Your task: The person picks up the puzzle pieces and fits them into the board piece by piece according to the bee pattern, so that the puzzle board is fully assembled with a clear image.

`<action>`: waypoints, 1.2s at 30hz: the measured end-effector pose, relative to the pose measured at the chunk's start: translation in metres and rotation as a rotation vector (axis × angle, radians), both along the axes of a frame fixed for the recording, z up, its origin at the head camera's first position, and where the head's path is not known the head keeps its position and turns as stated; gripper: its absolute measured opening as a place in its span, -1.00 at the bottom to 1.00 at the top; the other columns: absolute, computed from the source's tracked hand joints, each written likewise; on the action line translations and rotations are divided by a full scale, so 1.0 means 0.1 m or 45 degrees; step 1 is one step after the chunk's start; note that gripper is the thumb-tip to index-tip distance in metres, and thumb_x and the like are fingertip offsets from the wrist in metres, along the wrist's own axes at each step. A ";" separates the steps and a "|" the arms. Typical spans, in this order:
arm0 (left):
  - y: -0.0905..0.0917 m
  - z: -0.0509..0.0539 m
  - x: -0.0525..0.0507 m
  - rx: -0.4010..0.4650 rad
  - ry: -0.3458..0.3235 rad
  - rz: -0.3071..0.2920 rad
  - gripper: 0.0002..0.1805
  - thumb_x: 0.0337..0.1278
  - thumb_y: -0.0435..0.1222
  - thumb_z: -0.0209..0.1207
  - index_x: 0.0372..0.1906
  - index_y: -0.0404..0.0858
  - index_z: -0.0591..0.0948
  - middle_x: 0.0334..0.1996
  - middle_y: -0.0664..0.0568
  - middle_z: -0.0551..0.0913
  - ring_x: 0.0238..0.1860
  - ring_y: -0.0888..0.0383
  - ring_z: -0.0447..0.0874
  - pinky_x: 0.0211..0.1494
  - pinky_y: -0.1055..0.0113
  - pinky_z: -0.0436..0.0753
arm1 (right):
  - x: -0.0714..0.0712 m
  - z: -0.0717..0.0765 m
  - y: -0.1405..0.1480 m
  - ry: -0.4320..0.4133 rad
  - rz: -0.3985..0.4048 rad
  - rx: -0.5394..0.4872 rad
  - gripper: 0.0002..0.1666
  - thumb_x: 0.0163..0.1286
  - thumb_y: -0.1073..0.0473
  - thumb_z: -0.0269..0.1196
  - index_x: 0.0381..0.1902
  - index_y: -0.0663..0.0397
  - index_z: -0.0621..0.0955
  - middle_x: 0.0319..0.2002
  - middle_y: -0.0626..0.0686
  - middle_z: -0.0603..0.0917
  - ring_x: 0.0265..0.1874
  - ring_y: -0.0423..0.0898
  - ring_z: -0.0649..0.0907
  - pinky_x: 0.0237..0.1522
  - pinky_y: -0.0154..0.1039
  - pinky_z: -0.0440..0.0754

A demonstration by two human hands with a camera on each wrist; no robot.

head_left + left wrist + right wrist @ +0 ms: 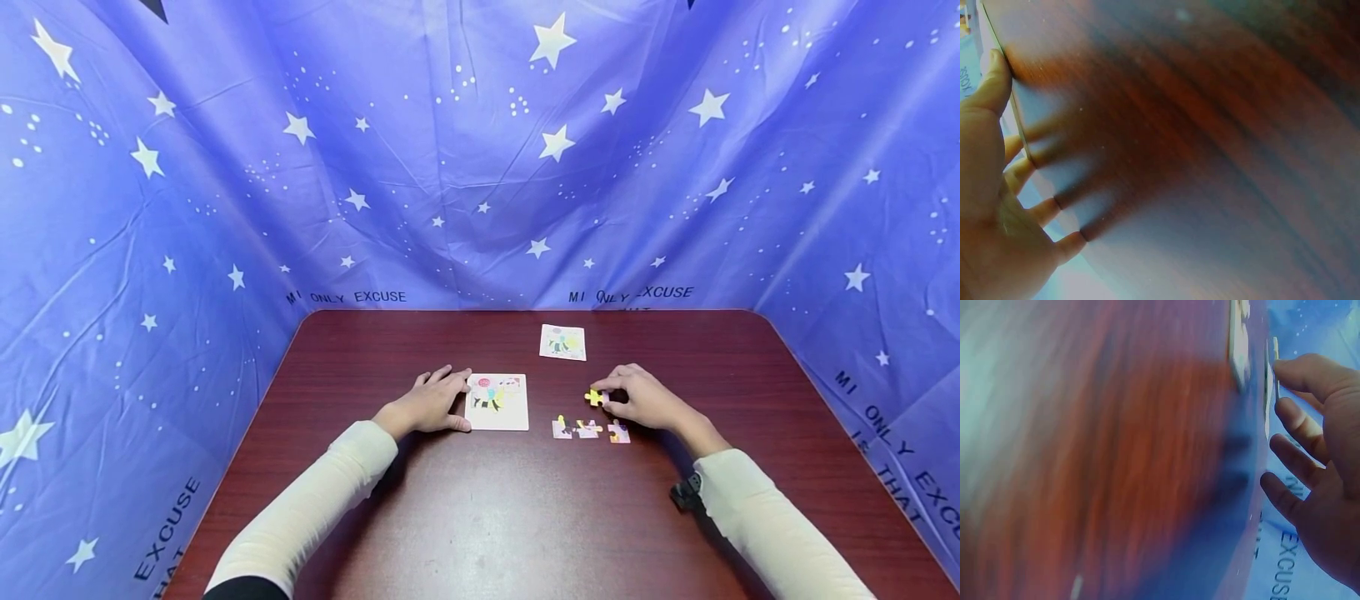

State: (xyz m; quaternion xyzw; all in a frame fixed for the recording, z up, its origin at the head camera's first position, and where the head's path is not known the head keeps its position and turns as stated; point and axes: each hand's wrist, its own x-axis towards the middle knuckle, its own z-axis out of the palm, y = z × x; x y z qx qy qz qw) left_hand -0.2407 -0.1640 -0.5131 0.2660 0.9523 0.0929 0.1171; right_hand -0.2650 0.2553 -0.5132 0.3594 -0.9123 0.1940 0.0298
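My left hand [429, 402] rests at the left edge of a pale square puzzle board [510, 418] printed with a picture. Its thumb and fingers are spread and touch the board's left side; in the left wrist view the fingertips of the left hand [1007, 206] meet the tabletop. Between thumb and fingertip, my right hand [647, 398] pinches a yellow jigsaw piece [596, 398]. The right wrist view shows that piece [1276, 369] edge-on, held off the table by the right hand [1329, 444]. Just below in the head view lie loose jigsaw pieces [588, 429].
A small square picture card [562, 342] lies farther back, right of the board. The dark red wooden table [480, 517] ends at a blue star-printed curtain [480, 167] on the back and sides. A black device [686, 493] is strapped at the right wrist.
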 end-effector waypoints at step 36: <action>0.01 0.02 0.01 0.006 -0.013 0.010 -0.21 0.11 0.23 0.32 0.34 -0.11 0.46 0.63 0.01 0.16 0.62 -0.23 0.04 0.50 -0.34 0.16 | -0.08 -0.03 -1.21 -0.056 0.107 -0.009 -0.58 0.23 0.07 0.38 0.08 -0.10 0.76 -0.19 -0.09 0.69 0.03 -0.02 0.59 0.05 0.06 0.49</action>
